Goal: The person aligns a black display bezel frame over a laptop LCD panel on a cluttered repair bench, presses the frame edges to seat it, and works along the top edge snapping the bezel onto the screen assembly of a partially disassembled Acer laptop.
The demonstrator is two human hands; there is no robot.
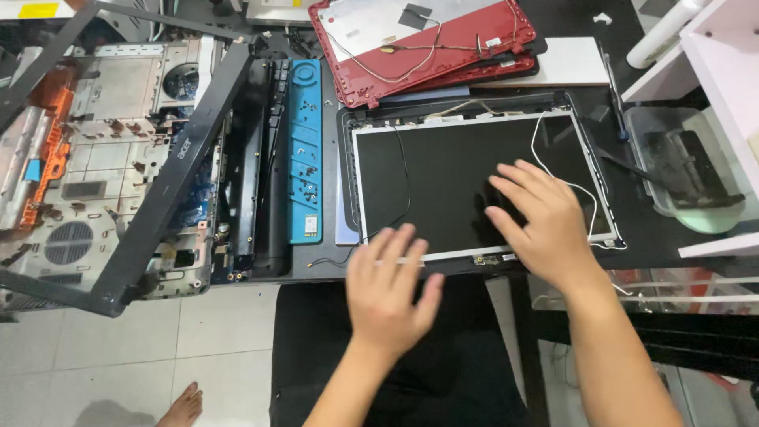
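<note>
Your right hand (545,225) lies flat on the bare laptop screen panel (451,190) at centre right of the frame, fingers spread and pointing toward the upper left, gripping nothing; the open palm seems meant to steady the thin glass without pinching it. Your left hand (391,289) hovers at the panel's lower edge, centre bottom, fingers loosely spread and a little blurred, so you cannot tell whether the fingertips touch the edge. The panel rests face up in its black back cover (348,158), which keeps it supported underneath. A white cable (553,170) loops over the panel's right side just beside your right hand, and a thin black cable (405,182) crosses its left part, both lying loose on top. A red laptop lid (419,47) sits upside down at the top centre, out of the way. A blue strip (305,150) stands just left of the cover, and a black screen bezel frame (166,190) leans across an opened grey laptop chassis (103,158) at the left. A clear plastic tub (688,170) sits at the right edge
</note>
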